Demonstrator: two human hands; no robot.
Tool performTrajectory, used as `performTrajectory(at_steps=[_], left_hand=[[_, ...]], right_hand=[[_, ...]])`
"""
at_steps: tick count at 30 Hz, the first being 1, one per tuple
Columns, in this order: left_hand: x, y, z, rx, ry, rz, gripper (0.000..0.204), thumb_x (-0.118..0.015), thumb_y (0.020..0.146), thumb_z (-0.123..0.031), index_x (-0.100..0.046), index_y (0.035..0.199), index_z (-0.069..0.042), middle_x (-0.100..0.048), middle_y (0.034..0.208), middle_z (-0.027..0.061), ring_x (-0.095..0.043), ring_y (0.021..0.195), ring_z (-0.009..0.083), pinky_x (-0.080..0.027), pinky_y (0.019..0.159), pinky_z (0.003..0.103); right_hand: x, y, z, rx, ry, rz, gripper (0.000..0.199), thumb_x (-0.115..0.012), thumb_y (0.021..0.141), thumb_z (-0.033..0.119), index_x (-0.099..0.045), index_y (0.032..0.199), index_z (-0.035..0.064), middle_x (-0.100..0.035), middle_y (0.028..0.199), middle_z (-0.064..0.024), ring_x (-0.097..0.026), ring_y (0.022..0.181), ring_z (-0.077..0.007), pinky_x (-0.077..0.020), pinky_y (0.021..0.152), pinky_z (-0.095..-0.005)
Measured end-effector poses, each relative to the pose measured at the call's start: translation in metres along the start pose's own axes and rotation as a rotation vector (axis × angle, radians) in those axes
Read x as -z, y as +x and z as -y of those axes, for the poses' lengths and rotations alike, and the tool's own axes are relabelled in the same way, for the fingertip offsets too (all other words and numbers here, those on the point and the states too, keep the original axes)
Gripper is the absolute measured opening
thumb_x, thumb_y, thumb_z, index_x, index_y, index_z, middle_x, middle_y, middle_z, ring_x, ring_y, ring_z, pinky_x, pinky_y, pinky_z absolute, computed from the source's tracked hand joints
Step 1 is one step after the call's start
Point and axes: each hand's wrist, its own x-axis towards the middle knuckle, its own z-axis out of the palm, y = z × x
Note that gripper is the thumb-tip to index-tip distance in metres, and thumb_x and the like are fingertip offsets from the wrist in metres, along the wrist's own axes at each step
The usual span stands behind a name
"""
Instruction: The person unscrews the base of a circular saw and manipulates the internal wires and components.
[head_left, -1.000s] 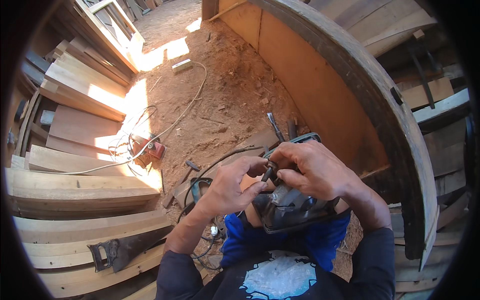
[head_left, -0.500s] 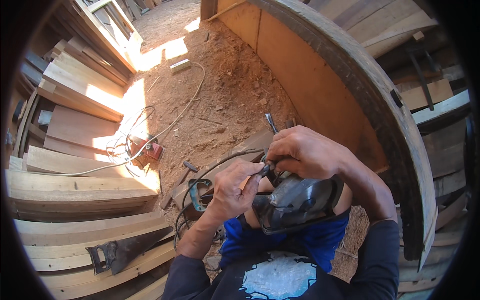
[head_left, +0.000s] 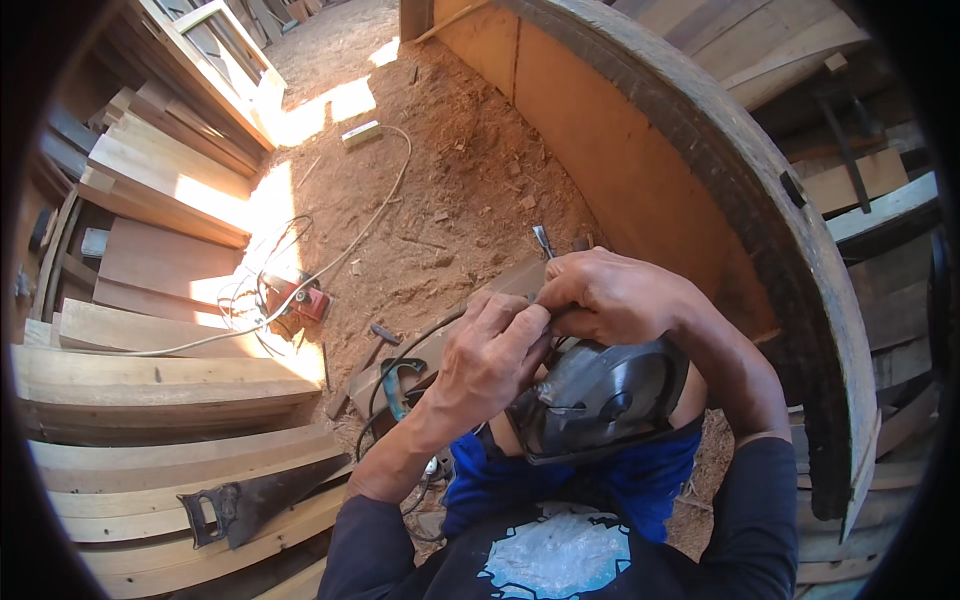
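A circular saw (head_left: 600,400) with a dark metal guard rests on my lap. Above its far end my two hands meet. My left hand (head_left: 490,350) has its fingers bent together in a pinch, and its back hides what they hold. My right hand (head_left: 620,295) is also closed, thumb and fingers pressed together close to the left fingertips; the small thing between them cannot be made out. A black cord (head_left: 430,328) runs to beside my left hand. A teal handle piece (head_left: 397,385) lies on a plank left of my wrist. A chisel (head_left: 543,241) sticks out beyond my right hand.
Stacked boards (head_left: 160,385) line the left side, with a handsaw (head_left: 250,505) on top. A red power tool (head_left: 305,300) and a pale cable (head_left: 385,200) lie on the sawdust floor. A large curved wooden panel (head_left: 640,150) stands close on the right.
My left hand has moved up and turned, its back now covering the dark small piece seen between its fingers before. My right hand has stayed nearly in place.
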Motion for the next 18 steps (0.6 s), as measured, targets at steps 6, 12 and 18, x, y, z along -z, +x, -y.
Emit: performTrajectory(at_steps=[6,12,18], left_hand=[[-0.005,-0.002,0.006,-0.123,0.033,-0.052,0.042,-0.085,0.076,0.003,-0.066,0.113,-0.001,-0.07,0.1,0.0143,-0.067,0.084,0.0329,-0.055,0.074,0.043],[-0.004,-0.002,0.006,-0.013,-0.04,-0.035,0.036,-0.084,0.078,0.002,-0.065,0.107,-0.003,-0.069,0.098,0.0155,-0.067,0.085,0.0333,-0.054,0.074,0.042],[0.003,0.007,0.003,-0.039,-0.012,0.067,0.031,-0.085,0.079,-0.001,-0.063,0.101,-0.003,-0.069,0.091,0.0143,-0.068,0.083,0.0326,-0.055,0.072,0.041]], right_hand=[[-0.001,0.005,-0.001,0.015,-0.092,-0.004,0.017,-0.074,0.084,0.014,-0.075,0.096,0.0024,-0.069,0.09,-0.0202,-0.068,0.097,-0.0417,-0.0506,0.084,-0.0514],[-0.002,0.012,-0.005,0.024,-0.088,-0.02,0.014,-0.079,0.079,0.012,-0.075,0.091,0.005,-0.065,0.084,-0.016,-0.065,0.094,-0.0401,-0.0486,0.082,-0.0498],[-0.005,0.009,-0.014,0.148,-0.074,-0.081,0.016,-0.077,0.081,0.008,-0.079,0.096,0.0031,-0.074,0.089,-0.0223,-0.071,0.092,-0.0404,-0.0489,0.081,-0.0508]])
